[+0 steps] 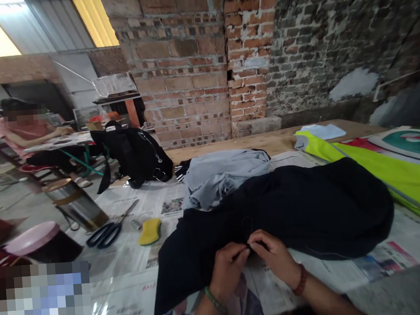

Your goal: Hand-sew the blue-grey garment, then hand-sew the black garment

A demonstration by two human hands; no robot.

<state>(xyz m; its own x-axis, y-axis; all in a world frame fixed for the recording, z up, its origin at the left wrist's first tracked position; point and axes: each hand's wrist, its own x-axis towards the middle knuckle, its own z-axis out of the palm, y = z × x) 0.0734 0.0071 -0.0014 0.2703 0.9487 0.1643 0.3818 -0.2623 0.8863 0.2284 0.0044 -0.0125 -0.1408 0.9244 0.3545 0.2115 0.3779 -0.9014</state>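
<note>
Left hand (pixel 229 267) and right hand (pixel 274 256): fingertips pinched together; any gripped item cannot be determined. Dark garment (pixel 288 205) lies at the fingertips, near the surface's (pixel 287 135) front edge; hard pulling could drag it off.

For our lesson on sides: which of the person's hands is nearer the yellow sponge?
Left: the left hand sits rightward of the sponge; the right hand is farther right.
</note>
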